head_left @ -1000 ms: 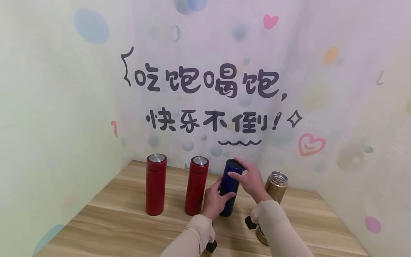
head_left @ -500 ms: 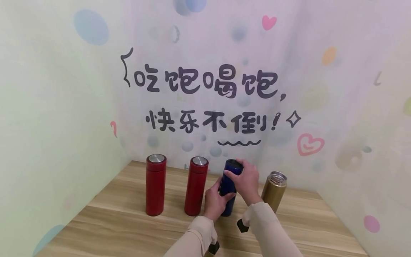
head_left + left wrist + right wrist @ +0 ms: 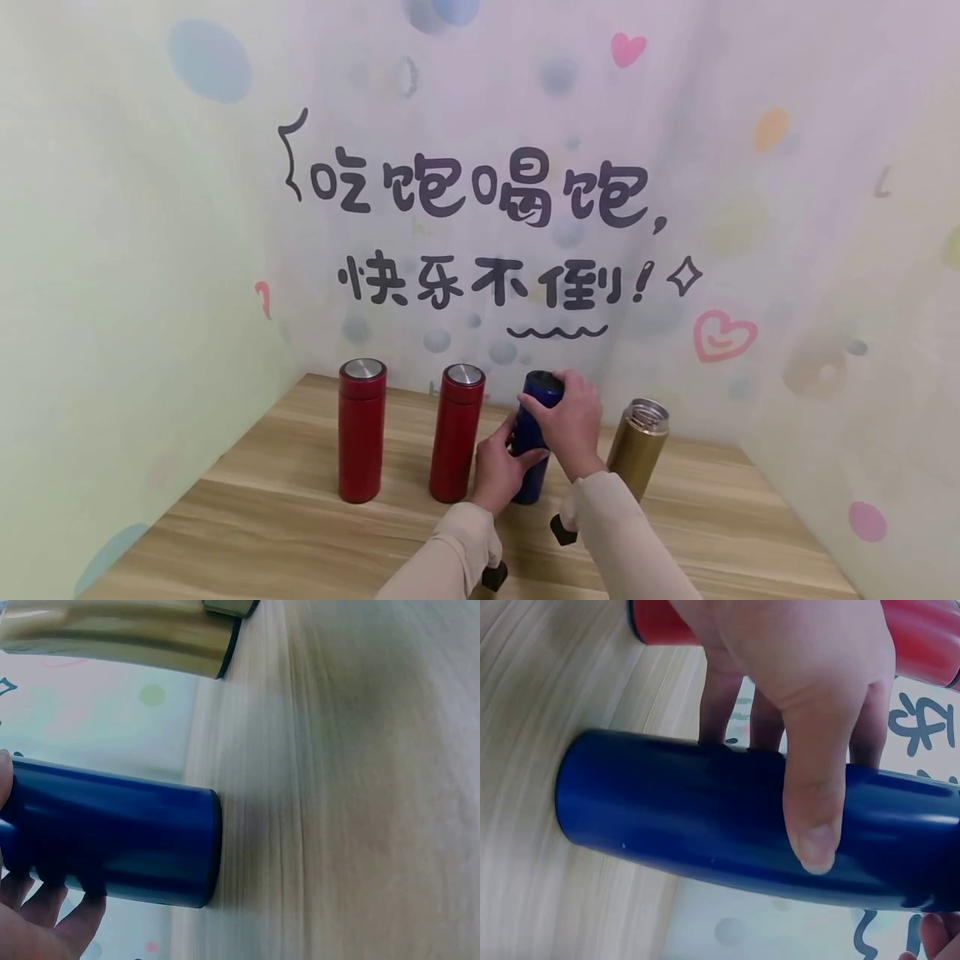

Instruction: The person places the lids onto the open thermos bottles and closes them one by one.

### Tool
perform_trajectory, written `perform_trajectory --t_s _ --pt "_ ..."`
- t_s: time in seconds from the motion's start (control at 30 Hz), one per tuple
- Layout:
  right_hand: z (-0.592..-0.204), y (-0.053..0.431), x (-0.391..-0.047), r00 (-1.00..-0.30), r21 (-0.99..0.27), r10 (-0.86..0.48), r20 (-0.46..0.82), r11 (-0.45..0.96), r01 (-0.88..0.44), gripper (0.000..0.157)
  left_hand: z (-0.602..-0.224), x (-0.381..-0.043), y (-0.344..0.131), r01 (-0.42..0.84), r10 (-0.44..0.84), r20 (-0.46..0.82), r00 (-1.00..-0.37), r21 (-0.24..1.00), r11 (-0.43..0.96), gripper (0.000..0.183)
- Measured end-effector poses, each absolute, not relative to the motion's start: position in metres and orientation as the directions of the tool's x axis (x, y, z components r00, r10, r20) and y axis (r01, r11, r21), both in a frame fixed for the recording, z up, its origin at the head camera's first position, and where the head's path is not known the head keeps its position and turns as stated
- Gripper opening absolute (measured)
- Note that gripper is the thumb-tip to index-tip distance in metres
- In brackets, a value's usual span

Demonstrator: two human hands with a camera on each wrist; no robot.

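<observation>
A blue thermos flask (image 3: 532, 433) with a dark top stands upright on the wooden table. My left hand (image 3: 497, 471) grips it around the middle, thumb across the near side, as the right wrist view also shows. My right hand (image 3: 573, 417) holds its upper end, thumb in front and fingers reaching over the far side of the top. Only a few right fingertips (image 3: 937, 937) show in the right wrist view. The flask's base (image 3: 214, 847) rests at the table in the left wrist view.
Two capped red thermos flasks (image 3: 361, 437) (image 3: 456, 442) stand in a row to the left. On the right, a gold flask (image 3: 637, 454) stands with its mouth uncovered, partly behind my right forearm. A printed cloth wall (image 3: 480, 125) rises behind the table (image 3: 247, 508).
My right hand has turned and shifted slightly left on the flask's top. Its forearm moved left, showing more of the gold flask and covering a small gold piece. The left hand kept its hold.
</observation>
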State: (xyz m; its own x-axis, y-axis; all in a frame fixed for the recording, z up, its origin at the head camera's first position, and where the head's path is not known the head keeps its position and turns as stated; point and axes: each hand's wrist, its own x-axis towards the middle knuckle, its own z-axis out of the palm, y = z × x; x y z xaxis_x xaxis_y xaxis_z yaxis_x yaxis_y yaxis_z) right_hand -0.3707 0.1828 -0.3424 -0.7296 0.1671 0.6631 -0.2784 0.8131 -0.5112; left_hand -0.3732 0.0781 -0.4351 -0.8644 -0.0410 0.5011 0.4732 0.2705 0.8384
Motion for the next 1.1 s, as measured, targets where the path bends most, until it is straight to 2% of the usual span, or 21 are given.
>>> perform_trajectory --t_s 0.27,0.47,0.6,0.8,1.1 --pt "-0.335 0.199 -0.370 -0.833 -0.604 0.053 0.551 0.714 -0.354 0.061 -0.433 -0.372 0.079 0.457 -0.028 0.477 -0.879 0.856 0.240 0.072" --pt "-0.322 0.218 -0.371 -0.880 -0.731 -0.193 0.433 0.496 -0.469 0.051 -0.432 -0.373 0.078 0.463 -0.037 0.484 -0.874 0.854 0.238 0.068" --pt "-0.319 0.225 -0.370 -0.883 -0.759 -0.297 0.363 0.455 -0.465 0.055 -0.433 -0.373 0.076 0.462 -0.026 0.480 -0.877 0.857 0.229 0.068" --pt "-0.321 0.229 -0.374 -0.902 -0.750 -0.279 0.328 0.503 -0.428 0.057 -0.434 -0.372 0.077 0.462 -0.045 0.486 -0.873 0.852 0.248 0.070" --pt "-0.328 0.222 -0.373 -0.924 -0.731 -0.117 0.363 0.580 -0.360 0.060 -0.435 -0.371 0.083 0.448 -0.088 0.487 -0.869 0.849 0.280 0.070"
